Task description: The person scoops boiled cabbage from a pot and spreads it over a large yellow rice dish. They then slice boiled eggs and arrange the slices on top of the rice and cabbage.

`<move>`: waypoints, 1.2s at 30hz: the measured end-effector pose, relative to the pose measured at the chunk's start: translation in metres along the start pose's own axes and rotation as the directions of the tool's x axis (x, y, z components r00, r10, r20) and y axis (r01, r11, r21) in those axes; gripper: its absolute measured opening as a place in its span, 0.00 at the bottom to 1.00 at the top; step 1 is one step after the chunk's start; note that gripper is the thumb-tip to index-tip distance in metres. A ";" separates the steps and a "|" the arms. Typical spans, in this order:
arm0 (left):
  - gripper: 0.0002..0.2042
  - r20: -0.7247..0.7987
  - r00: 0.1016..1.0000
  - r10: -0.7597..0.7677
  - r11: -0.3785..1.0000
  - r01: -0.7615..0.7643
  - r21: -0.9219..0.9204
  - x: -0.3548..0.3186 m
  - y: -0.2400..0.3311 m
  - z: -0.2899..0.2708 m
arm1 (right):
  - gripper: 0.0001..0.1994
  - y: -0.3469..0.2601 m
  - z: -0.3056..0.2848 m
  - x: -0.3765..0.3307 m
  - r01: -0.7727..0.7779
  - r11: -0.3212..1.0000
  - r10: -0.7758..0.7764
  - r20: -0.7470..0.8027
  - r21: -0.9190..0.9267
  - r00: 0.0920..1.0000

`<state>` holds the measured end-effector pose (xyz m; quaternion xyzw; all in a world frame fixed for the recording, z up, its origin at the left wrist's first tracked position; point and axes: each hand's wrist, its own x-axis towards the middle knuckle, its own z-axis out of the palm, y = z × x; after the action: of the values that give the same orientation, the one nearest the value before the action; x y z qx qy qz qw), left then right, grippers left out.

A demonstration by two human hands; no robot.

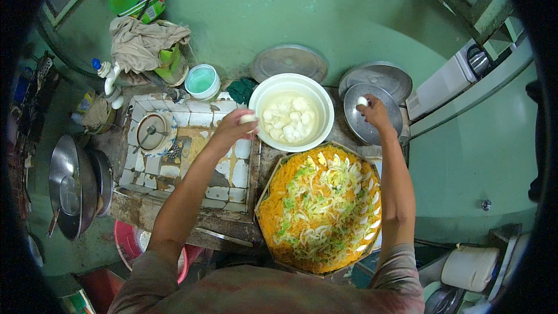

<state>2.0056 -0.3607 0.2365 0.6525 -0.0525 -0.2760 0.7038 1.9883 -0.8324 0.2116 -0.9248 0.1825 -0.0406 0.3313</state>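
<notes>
My left hand [232,130] is closed round a peeled white egg [248,119] at the left rim of a white basin [328,119]. Several peeled eggs [290,117] lie in cloudy liquid inside that basin. To the right, my right hand [378,114] grips another white egg [362,101] above a grey, dotted metal strainer bowl [372,131]. Nearer me rests a large many-sided tray [260,197] of yellow-orange noodles [278,215]. Shredded pale-green vegetable [317,197] tops the noodles, and egg slices [369,221] line the right and far edges.
Left of the basin is a cracked tiled sink [215,193] with a lidded pot [152,131] in it. Two round metal lids [290,63] [383,78] lean at the wall. A teal-lined tub [202,80] and faucet [110,78] stand behind the sink; woks [70,189] hang at far left.
</notes>
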 end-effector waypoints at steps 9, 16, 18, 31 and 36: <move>0.23 0.382 0.891 0.244 0.716 -0.432 0.549 0.150 0.004 0.245 | 0.25 0.016 -0.030 -0.034 -0.288 0.956 0.276 0.165 0.053 0.947; 0.30 0.464 0.820 0.335 0.380 -0.568 0.730 0.187 -0.006 0.303 | 0.25 0.088 -0.034 -0.028 -0.089 0.984 0.074 -0.098 -0.153 0.992; 0.34 0.481 0.786 0.389 0.437 -0.617 0.654 0.183 0.012 0.283 | 0.27 0.074 -0.042 -0.038 -0.150 0.983 0.139 -0.106 -0.104 0.985; 0.18 0.468 0.883 0.012 0.939 0.151 -0.309 -0.025 0.041 0.024 | 0.15 -0.222 0.031 -0.194 0.494 0.830 -0.496 -0.065 0.258 0.866; 0.22 -0.157 0.974 0.163 0.951 -0.113 0.288 -0.153 0.022 -0.112 | 0.05 -0.251 0.156 -0.335 0.521 0.845 -0.480 0.597 0.119 0.642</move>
<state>1.9321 -0.1908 0.2850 0.7613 -0.0729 -0.1563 0.6251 1.7857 -0.4375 0.2633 -0.9116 -0.1951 0.1733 0.3175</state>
